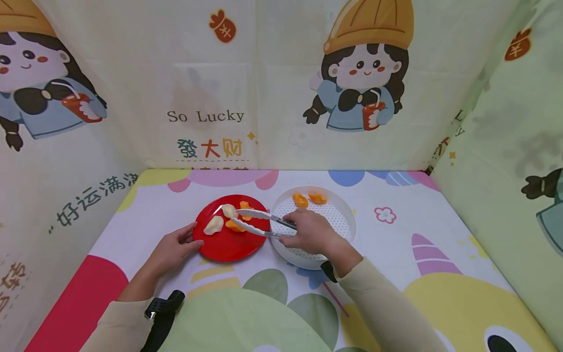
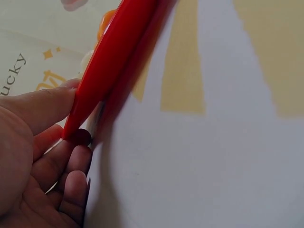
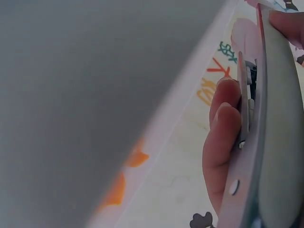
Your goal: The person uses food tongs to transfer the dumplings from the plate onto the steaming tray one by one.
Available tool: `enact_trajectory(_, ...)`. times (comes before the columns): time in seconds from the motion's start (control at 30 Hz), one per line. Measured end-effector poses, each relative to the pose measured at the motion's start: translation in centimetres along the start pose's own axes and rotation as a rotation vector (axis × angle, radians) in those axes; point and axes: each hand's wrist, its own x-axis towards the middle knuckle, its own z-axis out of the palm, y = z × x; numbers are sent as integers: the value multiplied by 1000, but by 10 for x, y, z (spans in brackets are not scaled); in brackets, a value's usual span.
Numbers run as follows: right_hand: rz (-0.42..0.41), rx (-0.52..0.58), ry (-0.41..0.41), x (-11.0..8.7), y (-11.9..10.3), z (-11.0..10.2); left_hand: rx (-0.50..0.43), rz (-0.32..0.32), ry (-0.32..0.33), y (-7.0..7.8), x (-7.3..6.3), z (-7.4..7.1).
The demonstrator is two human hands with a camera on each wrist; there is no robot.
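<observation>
My left hand point(image 1: 179, 248) pinches the left rim of a red plate point(image 1: 228, 251), thumb over the edge and fingers beneath it in the left wrist view. Two white dumplings point(image 1: 213, 225) and two orange dumplings point(image 1: 235, 226) lie on the plate. My right hand point(image 1: 314, 231) grips a pair of metal tongs point(image 1: 255, 214) by the handle end. The spread tong tips reach over the plate, right at the edge of the farther white dumpling point(image 1: 229, 210). In the right wrist view, fingers and thumb wrap the tongs' handle point(image 3: 280, 118).
Right beside the plate, partly under my right hand, stands a round white steamer tray point(image 1: 347, 226) with a perforated base. Two orange dumplings point(image 1: 300, 200) sit at its far side. A printed cloth point(image 1: 378, 254) covers the table, and patterned curtains point(image 1: 281, 146) enclose it.
</observation>
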Motion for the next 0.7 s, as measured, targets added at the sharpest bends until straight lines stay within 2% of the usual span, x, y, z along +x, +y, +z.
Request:
enact_trajectory(0.17, -8, 0, -25, 4, -6, 1, -2, 5, 2, 1, 0, 0)
enact_trajectory(0.7, 37, -74, -71, 9, -12, 6, -6, 2, -8, 0, 1, -1)
